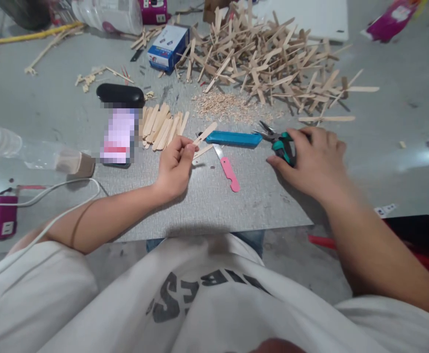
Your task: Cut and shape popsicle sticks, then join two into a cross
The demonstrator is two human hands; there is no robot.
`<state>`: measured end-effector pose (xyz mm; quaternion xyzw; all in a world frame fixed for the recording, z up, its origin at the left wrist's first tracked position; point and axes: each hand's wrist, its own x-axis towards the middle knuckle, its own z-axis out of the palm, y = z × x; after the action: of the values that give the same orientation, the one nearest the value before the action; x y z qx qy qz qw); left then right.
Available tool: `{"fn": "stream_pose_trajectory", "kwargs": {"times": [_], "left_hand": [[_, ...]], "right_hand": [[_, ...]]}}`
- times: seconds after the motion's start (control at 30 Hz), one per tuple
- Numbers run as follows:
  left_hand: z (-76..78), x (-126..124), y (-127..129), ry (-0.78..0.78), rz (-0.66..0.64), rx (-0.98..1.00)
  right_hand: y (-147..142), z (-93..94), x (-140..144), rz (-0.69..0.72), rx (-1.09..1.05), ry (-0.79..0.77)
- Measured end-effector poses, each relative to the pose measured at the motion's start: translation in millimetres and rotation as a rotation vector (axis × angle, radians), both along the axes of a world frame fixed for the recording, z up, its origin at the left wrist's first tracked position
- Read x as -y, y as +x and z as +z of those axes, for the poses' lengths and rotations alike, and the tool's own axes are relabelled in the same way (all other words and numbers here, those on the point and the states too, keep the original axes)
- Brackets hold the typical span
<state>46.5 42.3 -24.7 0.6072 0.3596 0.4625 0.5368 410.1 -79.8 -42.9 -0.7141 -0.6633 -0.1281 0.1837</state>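
Observation:
My left hand [175,166] pinches a flat wooden craft stick [206,132] between thumb and fingers, its free end pointing up and right. Another craft stick [202,152] lies just beyond the fingertips. My right hand [315,159] has thumb and index finger around the green and black handles of a pair of pliers [283,147], whose jaws point left. Between the hands lies a long blue bar [233,138]. Below it rests a small knife with a pink handle [229,174], its blade touching or close to the bar.
A bundle of craft sticks [163,126] lies beside a phone [119,135] and a black case [120,95]. Wood chips [220,105] spread before a big heap of crossed sticks [266,59]. A blue and white box [168,47], a clear bottle [34,152] and a white cable [67,211] are around.

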Motion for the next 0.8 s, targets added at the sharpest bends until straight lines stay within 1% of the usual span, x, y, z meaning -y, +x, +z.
{"fn": "stream_pose_trajectory", "kwargs": {"times": [0.03,0.1,0.17,0.27,0.37,0.43,0.47,0.53,0.57,0.63,0.67,0.73,0.8], "left_hand": [[-2.1,-0.8,-0.2,0.025,-0.004,0.004],[-4.9,-2.1,-0.4,0.050,-0.024,0.025],[-6.3,-3.0,-0.4,0.052,-0.041,0.038],[-6.5,-4.1,0.2,0.043,-0.051,0.036],[-5.2,-4.7,2.0,0.019,-0.036,0.042],[-3.7,-4.8,3.4,0.003,-0.022,0.063],[-2.8,-4.7,4.1,0.000,-0.018,0.075],[-0.9,-4.1,4.9,0.010,-0.009,0.101],[0.0,-3.6,5.1,0.021,0.002,0.112],[2.0,-2.0,5.0,0.036,0.024,0.122],[2.9,-0.9,4.9,0.032,0.031,0.125],[4.9,1.9,4.7,0.006,0.016,0.133],[7.0,5.2,4.5,-0.026,-0.037,0.158]], "right_hand": [[5.1,-11.9,-2.5,0.016,0.006,0.100],[14.3,-28.3,-9.2,0.043,0.002,0.221],[22.0,-33.2,-14.7,0.071,-0.039,0.288],[32.3,-23.8,-18.4,0.058,-0.109,0.310],[39.1,-5.9,-26.1,0.068,-0.218,0.230],[35.0,7.0,-37.9,0.123,-0.282,0.190],[28.6,13.7,-45.5,0.173,-0.314,0.153],[6.5,27.5,-61.9,0.250,-0.319,0.097],[-8.3,34.3,-69.6,0.286,-0.314,0.044],[-40.6,46.7,-82.0,0.353,-0.278,0.018],[-55.8,51.6,-86.2,0.384,-0.209,0.017],[-79.7,57.3,-90.2,0.439,-0.167,0.015],[-92.8,57.5,-88.7,0.472,-0.128,0.036]]}}
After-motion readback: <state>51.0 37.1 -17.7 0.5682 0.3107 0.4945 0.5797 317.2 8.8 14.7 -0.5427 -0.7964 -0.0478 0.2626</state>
